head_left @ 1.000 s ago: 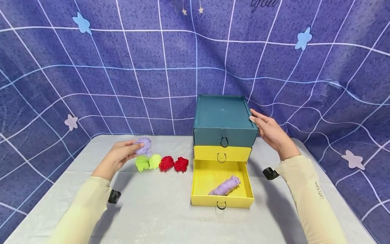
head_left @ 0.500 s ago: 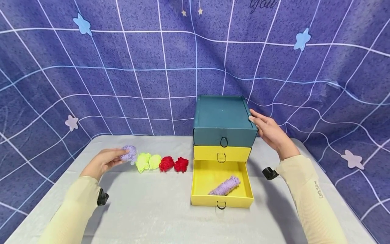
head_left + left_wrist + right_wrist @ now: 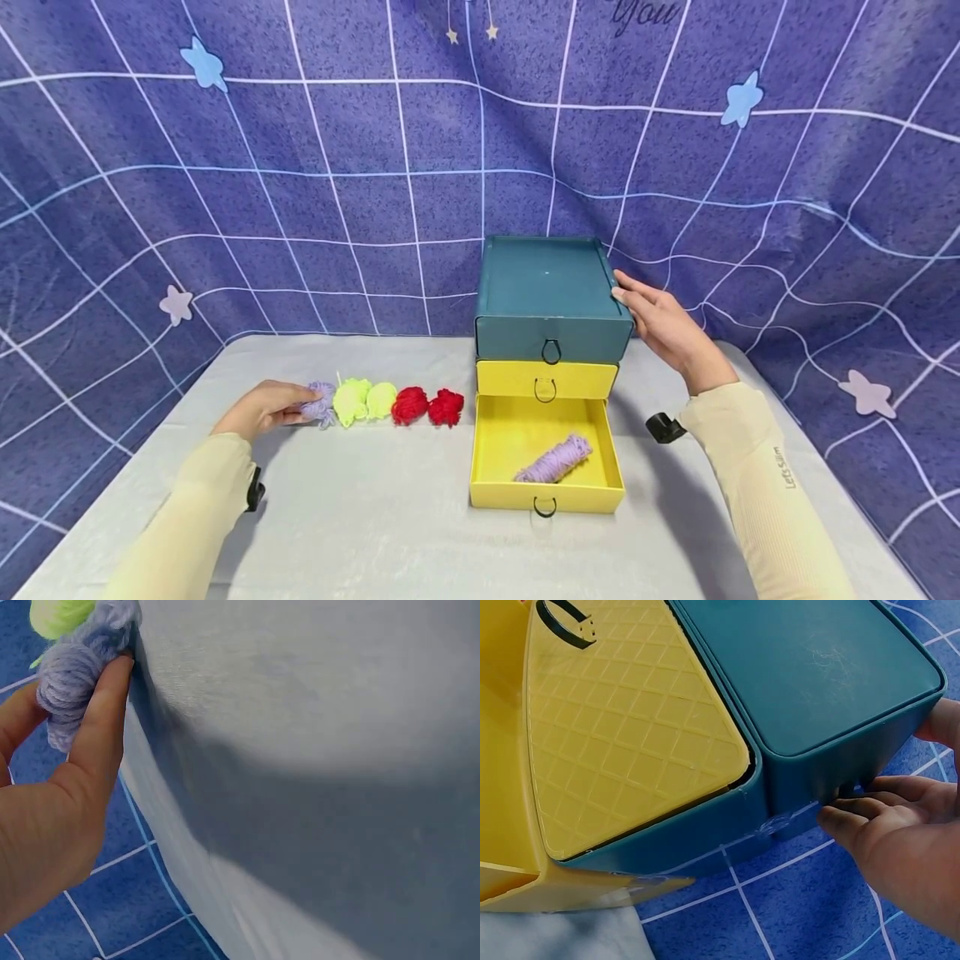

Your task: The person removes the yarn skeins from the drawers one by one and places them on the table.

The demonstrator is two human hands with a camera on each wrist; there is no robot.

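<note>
At the left end of a row of yarn bundles, my left hand (image 3: 268, 408) pinches a small lilac yarn bundle (image 3: 321, 404) between thumb and fingers, down at table level. The left wrist view shows the wound strands of this lilac yarn (image 3: 69, 682) between the fingertips. My right hand (image 3: 663, 325) rests against the right side of a stacked drawer unit (image 3: 551, 279) with a teal top. In the right wrist view its fingers (image 3: 847, 821) touch the teal side wall. The pulled-out yellow bottom drawer (image 3: 495, 433) holds a long lilac yarn skein (image 3: 555, 460) lying at a slant.
Beside the left hand's bundle lie two lime yarn bundles (image 3: 352, 402) and two red yarn bundles (image 3: 410, 406). A yellow middle drawer (image 3: 517, 379) is pushed in. The pale tablecloth (image 3: 360, 517) meets a blue gridded curtain (image 3: 360, 200) behind.
My left hand has carried the lilac bundle left and down, from above the lime yarn to the table beside it. The right hand has stayed on the drawer unit.
</note>
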